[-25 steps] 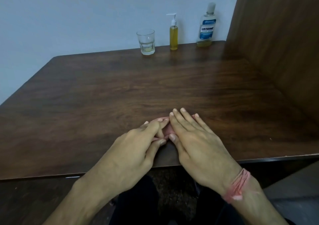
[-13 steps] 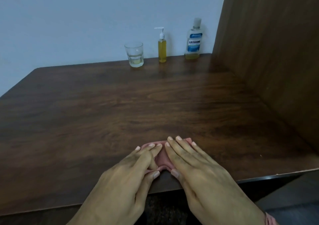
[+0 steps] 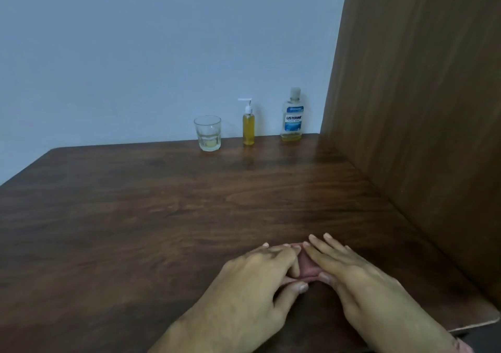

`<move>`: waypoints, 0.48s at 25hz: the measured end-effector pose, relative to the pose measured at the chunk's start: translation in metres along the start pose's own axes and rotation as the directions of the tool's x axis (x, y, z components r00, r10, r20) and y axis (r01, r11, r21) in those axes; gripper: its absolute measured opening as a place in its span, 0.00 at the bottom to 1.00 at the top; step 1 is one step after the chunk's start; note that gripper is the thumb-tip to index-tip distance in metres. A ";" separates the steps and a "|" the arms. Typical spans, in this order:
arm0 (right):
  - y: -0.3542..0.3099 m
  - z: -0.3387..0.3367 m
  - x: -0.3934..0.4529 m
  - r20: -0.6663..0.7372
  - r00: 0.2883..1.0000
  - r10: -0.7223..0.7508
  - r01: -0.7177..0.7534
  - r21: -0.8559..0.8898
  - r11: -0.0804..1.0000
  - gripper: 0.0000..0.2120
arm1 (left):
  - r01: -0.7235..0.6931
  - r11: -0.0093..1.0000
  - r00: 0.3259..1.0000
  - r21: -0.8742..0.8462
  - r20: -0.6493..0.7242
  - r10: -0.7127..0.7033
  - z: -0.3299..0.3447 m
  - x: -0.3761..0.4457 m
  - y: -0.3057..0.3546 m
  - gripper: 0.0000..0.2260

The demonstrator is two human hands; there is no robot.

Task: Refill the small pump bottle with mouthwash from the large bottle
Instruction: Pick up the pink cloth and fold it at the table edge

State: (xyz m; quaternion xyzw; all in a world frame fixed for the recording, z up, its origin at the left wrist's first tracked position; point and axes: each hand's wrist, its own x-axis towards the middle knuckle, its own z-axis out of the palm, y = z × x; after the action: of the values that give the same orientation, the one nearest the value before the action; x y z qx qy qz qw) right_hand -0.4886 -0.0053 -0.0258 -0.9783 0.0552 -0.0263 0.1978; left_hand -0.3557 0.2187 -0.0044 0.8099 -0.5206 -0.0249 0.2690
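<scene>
Here, three containers stand in a row at the far edge of the dark wooden table [image 3: 135, 217], against the pale wall. Leftmost is a clear drinking glass [image 3: 207, 133] with only a shallow layer of pale yellowish liquid at its bottom. Just right of it stands the small pump bottle [image 3: 248, 123], upright, white pump head on top, its slim body filled nearly to the neck with yellow liquid. Further right, near the wooden side panel [image 3: 420, 108], is the large bottle [image 3: 291, 115] of mouthwash with a blue-and-white label and clear cap; only a low band of yellowish liquid shows at its base. All three stand apart from one another.

Well away from them, at the near edge, the left hand [image 3: 249, 287] and right hand [image 3: 360, 282] lie side by side, palms down, fingers flat on a small pink cloth [image 3: 307, 270] between them, pressing rather than gripping it.
</scene>
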 end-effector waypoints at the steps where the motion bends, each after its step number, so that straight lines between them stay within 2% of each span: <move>1: -0.010 -0.013 0.011 -0.023 0.998 -0.059 0.059 -0.020 0.998 0.28 | -0.006 1.000 1.000 0.022 -0.022 0.006 -0.001 0.006 -0.003 0.09; 4: -0.024 -0.027 0.049 0.006 0.998 0.070 -0.068 -0.139 0.988 0.27 | 0.072 0.992 0.997 0.102 -0.027 -0.070 -0.006 0.024 -0.010 0.10; 5: -0.021 -0.027 0.060 0.033 0.995 0.090 -0.086 -0.100 0.991 0.27 | 0.115 0.987 0.993 0.109 -0.031 -0.113 -0.008 0.031 -0.013 0.10; 7: -0.023 -0.026 0.077 0.038 0.994 0.103 -0.094 -0.181 0.979 0.27 | 0.185 0.976 0.981 0.112 -0.083 -0.176 -0.014 0.042 -0.014 0.05; 8: -0.024 -0.028 0.089 0.034 0.995 0.092 -0.084 -0.200 0.976 0.27 | 0.214 0.968 0.974 0.130 -0.108 -0.201 -0.016 0.049 -0.013 0.06; 10: -0.026 -0.031 0.110 -0.063 0.992 0.106 -0.115 -0.179 0.977 0.29 | 0.352 0.933 0.934 0.070 -0.083 -0.346 -0.017 0.065 -0.019 0.17; 12: -0.024 -0.034 0.122 -0.179 0.960 0.214 -0.242 -0.150 0.959 0.35 | 0.514 0.854 0.858 -0.081 0.038 -0.512 -0.023 0.079 -0.023 0.26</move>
State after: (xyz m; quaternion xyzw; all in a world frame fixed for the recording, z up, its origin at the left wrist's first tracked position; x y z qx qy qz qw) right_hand -0.3679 -0.0107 0.0190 -0.9733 0.1856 -0.0773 0.1103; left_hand -0.2931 0.1678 0.0230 0.9064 -0.2863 -0.1246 0.2844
